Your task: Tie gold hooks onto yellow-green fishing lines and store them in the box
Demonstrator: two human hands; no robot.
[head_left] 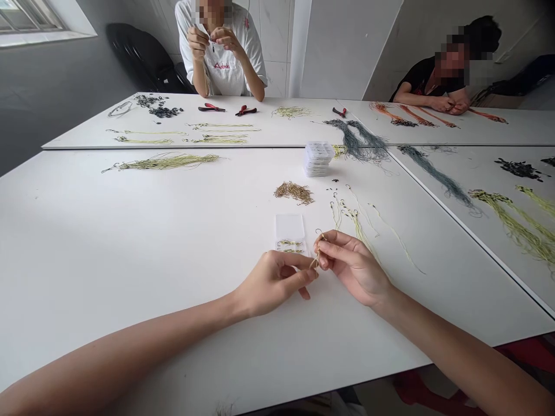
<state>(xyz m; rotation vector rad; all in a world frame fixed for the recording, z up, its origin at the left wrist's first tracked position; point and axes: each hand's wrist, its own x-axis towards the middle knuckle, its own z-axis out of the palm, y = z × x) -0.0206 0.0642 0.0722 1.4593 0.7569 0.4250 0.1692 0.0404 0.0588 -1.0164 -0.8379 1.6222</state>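
Observation:
Between the thumb and fingers of my right hand is a fish hook, its bend sticking up above the fingertips. Pale yellow line hangs from it, and my left hand pinches that line lower down. Just behind the left hand lies an open clear plastic box with hooks and yellow line in its compartments. A heap of gold-brown hooks sits farther back. Several hooks on yellow lines are spread beyond my right hand.
A stack of clear boxes stands near the table seam, beside bundles of grey-blue line. Yellow line bundles lie left and right. Pliers rest on the far table. Two people work with their hands across the tables.

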